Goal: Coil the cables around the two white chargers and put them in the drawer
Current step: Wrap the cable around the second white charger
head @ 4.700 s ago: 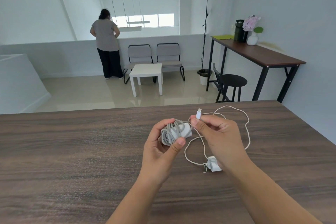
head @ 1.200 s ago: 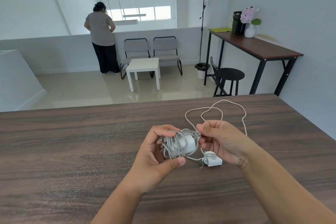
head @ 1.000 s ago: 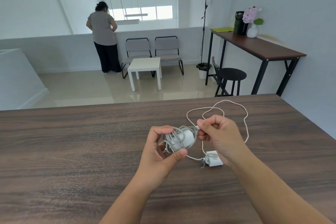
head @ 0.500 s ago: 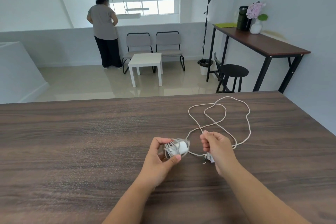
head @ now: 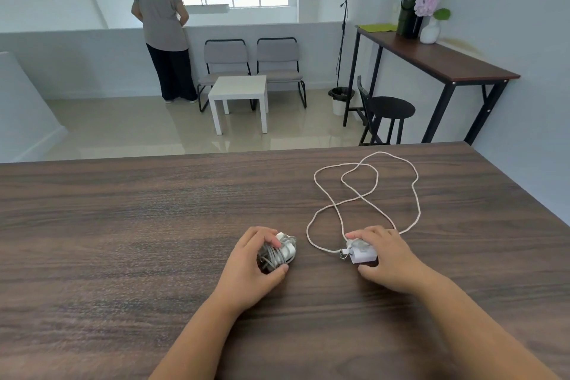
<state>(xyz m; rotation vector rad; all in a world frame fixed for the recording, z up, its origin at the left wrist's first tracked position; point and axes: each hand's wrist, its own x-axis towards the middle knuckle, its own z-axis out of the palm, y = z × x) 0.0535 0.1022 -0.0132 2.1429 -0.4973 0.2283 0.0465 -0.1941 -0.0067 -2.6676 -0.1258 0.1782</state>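
My left hand [head: 253,265] grips the first white charger [head: 282,251], which has its grey cable wound around it and rests on the dark wooden table [head: 123,241]. To its right, my right hand [head: 385,259] curls over the second white charger [head: 362,253], with fingers on its far side and thumb on the near side. That charger's long white cable [head: 370,191] lies loose on the table in several loops that reach toward the far edge. No drawer is in view.
The table's far edge [head: 277,153] drops to a lower floor with a white side table [head: 239,92], two grey chairs, a black stool [head: 390,108] and a tall desk. A person [head: 165,31] stands far off with their back turned.
My left hand has lowered the wound charger to the table. My right hand has let go of that cable's end and moved right onto the second charger.
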